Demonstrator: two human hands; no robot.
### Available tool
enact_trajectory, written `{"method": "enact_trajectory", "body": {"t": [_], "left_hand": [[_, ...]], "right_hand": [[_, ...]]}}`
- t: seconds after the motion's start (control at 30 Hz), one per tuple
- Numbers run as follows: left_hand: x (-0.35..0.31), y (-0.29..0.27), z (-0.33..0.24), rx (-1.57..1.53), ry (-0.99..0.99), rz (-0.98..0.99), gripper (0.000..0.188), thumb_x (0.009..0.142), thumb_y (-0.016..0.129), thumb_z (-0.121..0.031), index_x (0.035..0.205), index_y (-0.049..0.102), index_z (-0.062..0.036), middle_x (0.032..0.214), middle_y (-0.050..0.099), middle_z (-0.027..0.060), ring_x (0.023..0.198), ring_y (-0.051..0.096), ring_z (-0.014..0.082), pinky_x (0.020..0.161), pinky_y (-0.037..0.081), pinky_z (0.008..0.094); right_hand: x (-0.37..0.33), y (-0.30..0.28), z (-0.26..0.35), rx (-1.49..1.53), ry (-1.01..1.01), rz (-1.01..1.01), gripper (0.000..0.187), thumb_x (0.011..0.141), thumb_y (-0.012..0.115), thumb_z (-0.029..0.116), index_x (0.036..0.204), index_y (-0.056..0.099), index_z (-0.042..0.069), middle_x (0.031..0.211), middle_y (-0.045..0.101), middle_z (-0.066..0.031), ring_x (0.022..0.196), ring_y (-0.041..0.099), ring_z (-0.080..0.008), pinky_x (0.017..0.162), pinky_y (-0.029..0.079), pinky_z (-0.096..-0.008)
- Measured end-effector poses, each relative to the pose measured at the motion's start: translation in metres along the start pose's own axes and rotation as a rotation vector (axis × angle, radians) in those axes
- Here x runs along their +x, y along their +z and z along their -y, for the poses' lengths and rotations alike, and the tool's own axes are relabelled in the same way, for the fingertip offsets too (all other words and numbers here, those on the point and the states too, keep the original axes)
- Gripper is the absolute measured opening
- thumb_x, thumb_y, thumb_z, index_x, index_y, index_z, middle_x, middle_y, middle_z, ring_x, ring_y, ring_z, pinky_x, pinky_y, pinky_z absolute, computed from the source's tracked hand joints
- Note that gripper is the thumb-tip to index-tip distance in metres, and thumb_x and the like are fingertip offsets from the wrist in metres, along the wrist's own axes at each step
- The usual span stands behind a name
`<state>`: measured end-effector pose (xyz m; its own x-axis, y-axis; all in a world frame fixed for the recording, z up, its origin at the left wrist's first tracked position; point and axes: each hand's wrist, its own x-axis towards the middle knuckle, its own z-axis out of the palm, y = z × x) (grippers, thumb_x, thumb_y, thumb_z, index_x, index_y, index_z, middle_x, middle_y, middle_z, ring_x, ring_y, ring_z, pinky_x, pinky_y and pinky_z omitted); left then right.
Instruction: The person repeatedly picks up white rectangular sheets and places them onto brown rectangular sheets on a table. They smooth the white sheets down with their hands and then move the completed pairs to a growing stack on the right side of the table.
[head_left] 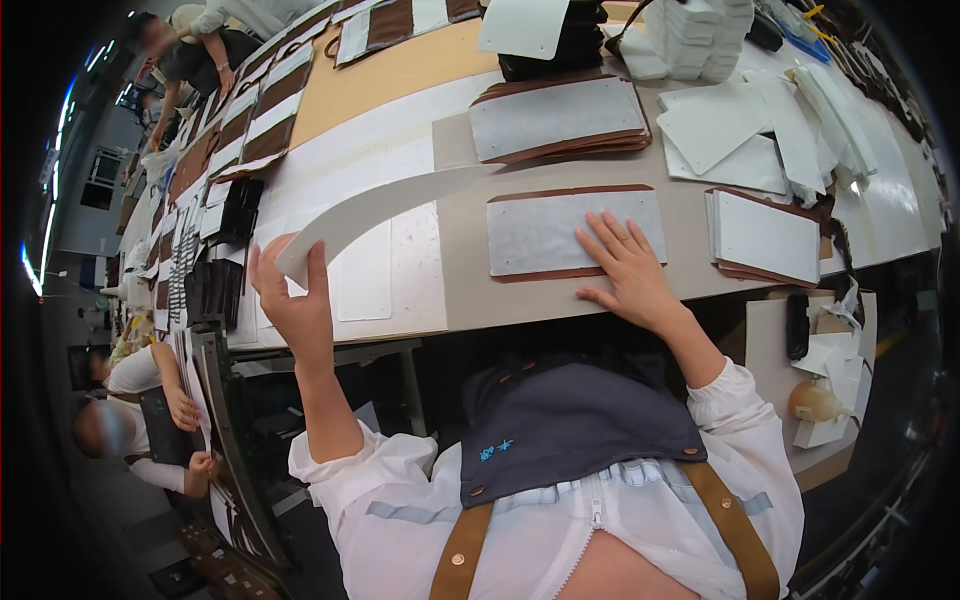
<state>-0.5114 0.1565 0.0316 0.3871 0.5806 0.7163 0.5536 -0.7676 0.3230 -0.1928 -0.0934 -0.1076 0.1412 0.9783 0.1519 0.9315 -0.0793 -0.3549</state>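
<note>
My left hand (298, 300) is raised at the left, pinching one end of a thin, pale, flexible sheet (375, 203) between thumb and fingers. The sheet arcs up to the right, and its far end tapers towards the stack of pieces. Flat on the grey table surface lies a brown piece with a white panel (535, 235) on top; brown shows along its long edges. My right hand (632, 275) rests on the panel's right part, fingers spread and palm down, gripping nothing.
Behind the panel sits a stack of similar brown-and-white pieces (560, 118). Another white-topped stack (768, 238) stands to the right. Loose white sheets (715, 130) lie beyond it. Brown-and-white pieces (265, 125) cover the table's left side. Other people (165, 390) work at the left.
</note>
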Motion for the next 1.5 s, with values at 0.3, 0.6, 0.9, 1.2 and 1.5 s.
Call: {"method": "enact_trajectory", "body": {"t": [0.3,0.6,0.9,1.2,1.5], "left_hand": [[-0.002,0.057,-0.043,-0.782,-0.423,0.298,0.020,0.094,0.077,-0.014,0.108,0.072,-0.0019,0.102,0.073,0.0038,0.098,0.063,0.0119,0.092,0.047,0.0280],[-0.032,0.126,-0.072,-1.115,-0.814,0.642,0.038,0.099,0.072,-0.025,0.126,0.064,0.0014,0.118,0.070,0.0081,0.111,0.063,0.0141,0.100,0.047,0.0306],[-0.079,0.154,-0.063,-0.918,-0.808,0.541,0.034,0.103,0.064,-0.021,0.126,0.059,0.0029,0.107,0.066,0.0060,0.095,0.060,0.0103,0.085,0.049,0.0255],[-0.088,0.161,-0.067,-0.822,-0.727,0.477,0.038,0.097,0.068,-0.008,0.134,0.060,0.0000,0.091,0.061,0.0016,0.075,0.055,0.0066,0.067,0.049,0.0230],[-0.092,0.158,-0.065,-0.818,-0.753,0.553,0.045,0.096,0.067,-0.004,0.141,0.061,-0.0042,0.084,0.057,-0.0001,0.070,0.051,0.0064,0.066,0.046,0.0226]], "right_hand": [[0.015,-0.027,-0.009,1.163,0.100,-0.329,0.067,0.094,0.075,0.031,0.149,0.048,0.005,0.147,0.053,-0.0131,0.137,0.049,-0.0240,0.115,0.036,-0.0406],[0.009,-0.030,-0.019,1.436,0.485,-0.458,0.019,0.098,0.071,0.012,0.113,0.064,0.003,0.104,0.072,-0.0030,0.094,0.064,-0.0074,0.090,0.049,-0.0246],[-0.007,-0.019,-0.037,1.449,0.654,-0.470,0.020,0.098,0.071,0.011,0.112,0.061,0.001,0.101,0.074,-0.0074,0.088,0.067,-0.0080,0.084,0.052,-0.0238],[-0.007,-0.013,-0.041,1.341,0.704,-0.440,0.024,0.098,0.070,0.009,0.116,0.057,-0.001,0.099,0.073,-0.0087,0.087,0.068,-0.0092,0.081,0.053,-0.0229],[0.002,-0.012,-0.035,1.111,0.678,-0.491,0.038,0.096,0.070,0.005,0.129,0.053,-0.003,0.098,0.075,-0.0117,0.084,0.068,-0.0086,0.075,0.052,-0.0221]]}}
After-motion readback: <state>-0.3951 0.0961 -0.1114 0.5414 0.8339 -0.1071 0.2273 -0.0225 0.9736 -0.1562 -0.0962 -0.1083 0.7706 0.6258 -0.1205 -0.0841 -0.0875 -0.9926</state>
